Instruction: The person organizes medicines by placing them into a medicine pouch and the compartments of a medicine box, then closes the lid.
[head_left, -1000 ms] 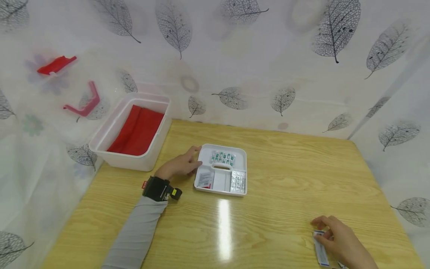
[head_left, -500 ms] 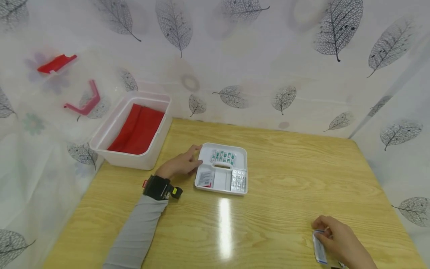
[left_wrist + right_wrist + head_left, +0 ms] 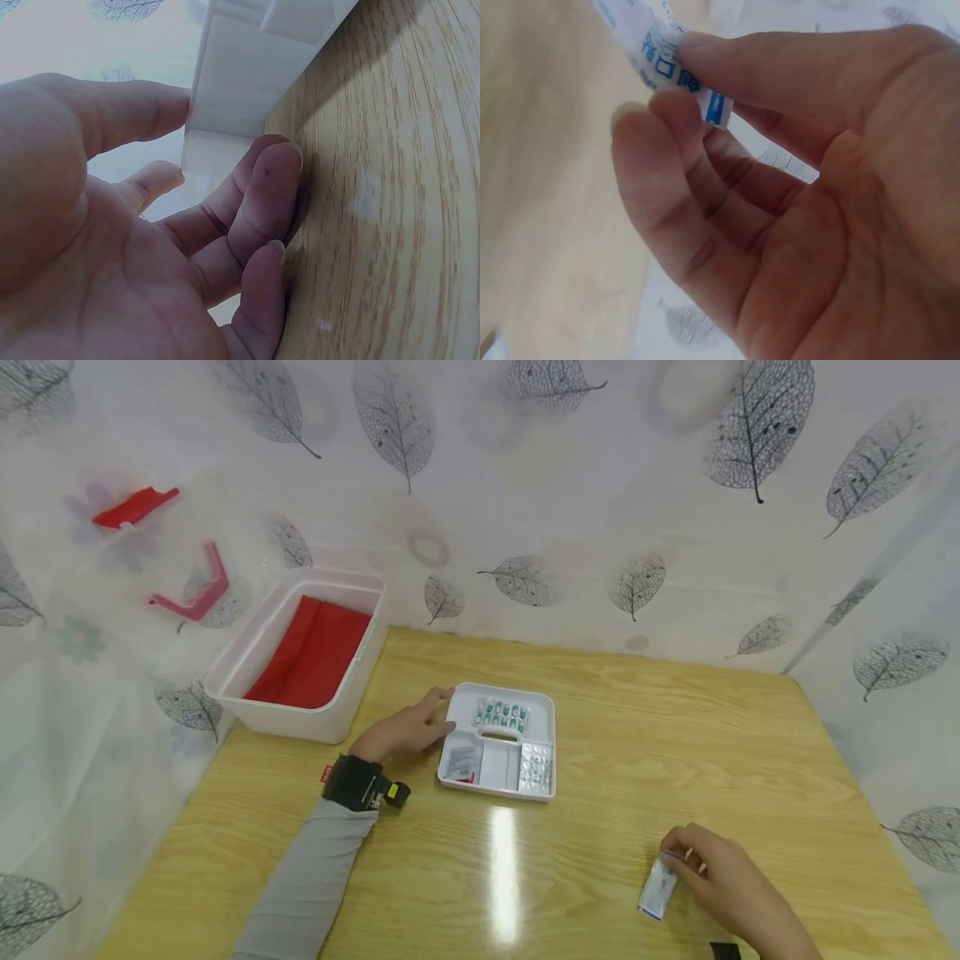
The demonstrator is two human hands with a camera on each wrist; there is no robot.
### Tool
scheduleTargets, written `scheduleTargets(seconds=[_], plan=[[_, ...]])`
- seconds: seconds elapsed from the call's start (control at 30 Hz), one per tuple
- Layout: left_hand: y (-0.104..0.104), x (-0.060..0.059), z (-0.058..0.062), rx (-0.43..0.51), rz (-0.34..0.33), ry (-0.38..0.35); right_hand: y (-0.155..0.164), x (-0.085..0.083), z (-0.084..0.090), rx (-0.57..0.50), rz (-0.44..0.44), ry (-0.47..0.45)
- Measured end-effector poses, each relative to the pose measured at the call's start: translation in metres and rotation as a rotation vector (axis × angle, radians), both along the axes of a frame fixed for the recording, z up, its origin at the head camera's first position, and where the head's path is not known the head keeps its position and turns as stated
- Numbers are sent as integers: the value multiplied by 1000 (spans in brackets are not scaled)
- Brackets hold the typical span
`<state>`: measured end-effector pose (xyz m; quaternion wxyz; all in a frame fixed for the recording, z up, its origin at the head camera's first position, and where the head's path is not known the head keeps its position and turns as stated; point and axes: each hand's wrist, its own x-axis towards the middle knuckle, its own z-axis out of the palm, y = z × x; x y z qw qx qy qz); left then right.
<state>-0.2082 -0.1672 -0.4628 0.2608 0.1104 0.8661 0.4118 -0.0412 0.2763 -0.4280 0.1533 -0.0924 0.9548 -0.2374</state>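
A white compartment tray (image 3: 552, 727) sits mid-table, holding a green capsule blister (image 3: 501, 715), a silver pill blister (image 3: 534, 767) and a small red-and-white sachet (image 3: 462, 762). My left hand (image 3: 411, 728) rests against the tray's left edge (image 3: 240, 97) with relaxed fingers (image 3: 262, 195) touching the wall and the wood. My right hand (image 3: 712, 878), near the table's front right, pinches a white-and-blue packet (image 3: 657, 890) between thumb and fingers (image 3: 660, 150); the packet (image 3: 660, 52) hangs just above the table.
A white bin (image 3: 247, 693) with red cloth (image 3: 311, 652) inside stands at the back left corner. Red plastic pieces (image 3: 135, 506) show behind the leaf-print curtain. The wooden table (image 3: 675, 743) ends near the curtain on the right.
My right hand has lifted the packet off the table and moved it left and a little forward. The left hand stays on the tray's edge.
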Motion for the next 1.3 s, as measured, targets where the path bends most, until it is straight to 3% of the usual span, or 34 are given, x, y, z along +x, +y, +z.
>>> scheduleTargets(seconds=[0.3, 0.77, 1.3], plan=[[2, 2, 3, 3, 45, -30, -39, -25, 19, -79, 220, 212], [2, 3, 3, 10, 53, -36, -102, -62, 26, -167, 393, 340], [2, 2, 4, -3, 34, -5, -161, -107, 24, -244, 395, 417]])
